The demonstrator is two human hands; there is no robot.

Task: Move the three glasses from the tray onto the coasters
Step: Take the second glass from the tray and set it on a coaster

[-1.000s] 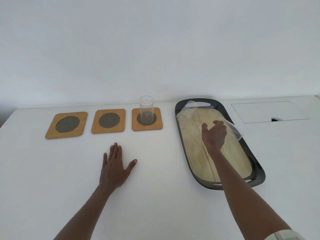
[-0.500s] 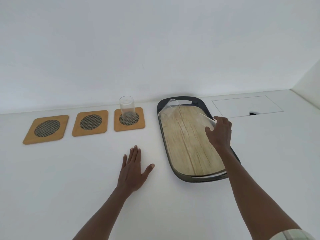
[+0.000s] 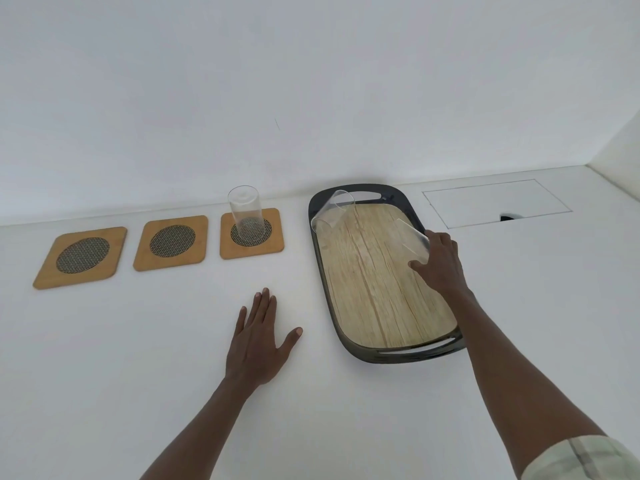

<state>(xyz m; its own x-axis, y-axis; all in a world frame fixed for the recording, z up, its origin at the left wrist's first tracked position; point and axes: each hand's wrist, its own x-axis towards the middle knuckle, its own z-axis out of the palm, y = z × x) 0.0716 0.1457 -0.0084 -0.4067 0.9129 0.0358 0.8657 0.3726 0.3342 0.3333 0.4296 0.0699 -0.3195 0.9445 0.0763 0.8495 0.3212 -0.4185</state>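
Your right hand [image 3: 440, 263] grasping tilted glass [image 3: 410, 239] at tray [image 3: 367, 355] right edge, long axis leaning far-left; left hand [image 3: 258, 341] flat, released, on tabletop [image 3: 138, 358]; free coasters [image 3: 171, 242] lie leftward.

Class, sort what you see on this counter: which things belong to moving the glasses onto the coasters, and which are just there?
Part of the job:
tray
glass at the tray's far end
glass in the right hand
right hand
glass on the right coaster
right coaster
middle coaster
left coaster

Just there:
hatch
left hand, flat on the counter
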